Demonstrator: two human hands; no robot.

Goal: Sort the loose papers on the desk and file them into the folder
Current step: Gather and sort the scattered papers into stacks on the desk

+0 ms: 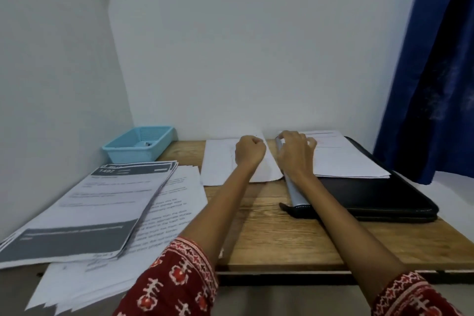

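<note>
Reaching to the far centre of the frame, both hands work at the back edge of the wooden desk point(269, 233). The left hand point(250, 151) is curled into a fist on a white sheet point(218, 161), probably pinching its edge; I cannot tell for sure. The right hand point(295, 154) curls its fingers round the top of a silver spine bar point(292, 187), likely to steady it beside the black folder point(372, 195), where more sheets point(346, 159) lie. Loose papers point(102, 213) wait unsorted at lower left. A blue basket point(139, 145) stands at the left, well apart, blocking nothing.
</note>
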